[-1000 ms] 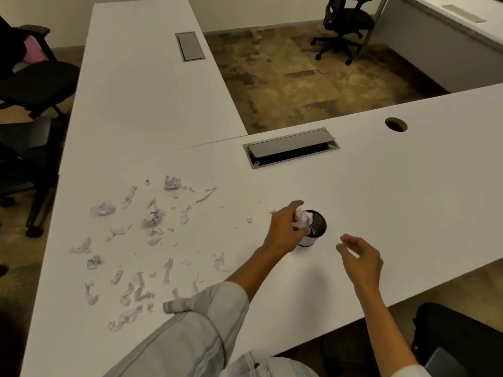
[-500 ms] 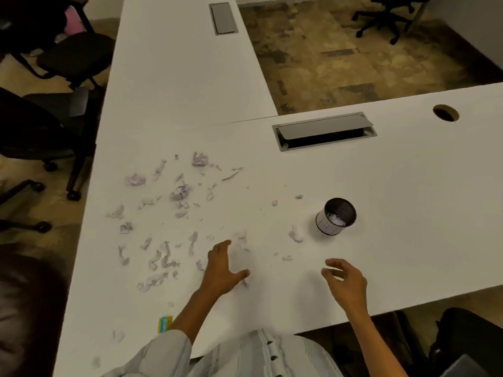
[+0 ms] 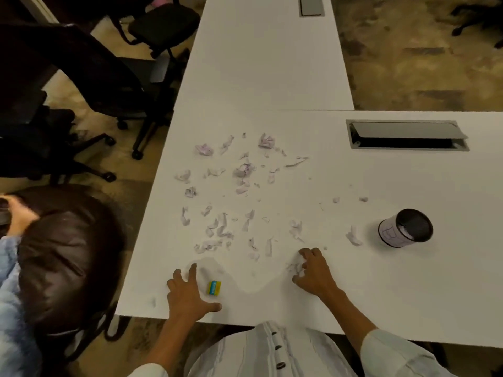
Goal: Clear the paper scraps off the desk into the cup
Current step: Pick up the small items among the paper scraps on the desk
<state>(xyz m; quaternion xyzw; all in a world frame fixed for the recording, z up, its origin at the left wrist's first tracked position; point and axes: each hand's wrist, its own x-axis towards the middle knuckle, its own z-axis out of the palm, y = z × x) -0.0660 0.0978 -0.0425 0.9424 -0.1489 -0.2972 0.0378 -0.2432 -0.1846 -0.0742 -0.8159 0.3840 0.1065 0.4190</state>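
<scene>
Many crumpled pale-purple paper scraps [image 3: 241, 170] lie scattered over the left half of the white desk [image 3: 381, 281]. The cup [image 3: 405, 228], white outside and dark inside, stands to the right with some paper in it. One scrap [image 3: 353, 236] lies just left of the cup. My right hand [image 3: 314, 272] rests on the desk with its fingers curled around a small clump of scraps [image 3: 295, 266]. My left hand [image 3: 187, 292] lies flat near the front edge, fingers spread, holding nothing.
A small yellow-and-blue block [image 3: 214, 288] lies beside my left thumb. A cable hatch [image 3: 405, 136] is set in the desk at the back right. Another person's head [image 3: 62, 254] is close at the left. Black office chairs [image 3: 81, 85] stand beyond the desk's left edge.
My view has swung left and down. My right hand came down onto scraps near the front and curled on them. My left hand moved left, flat by the yellow block.
</scene>
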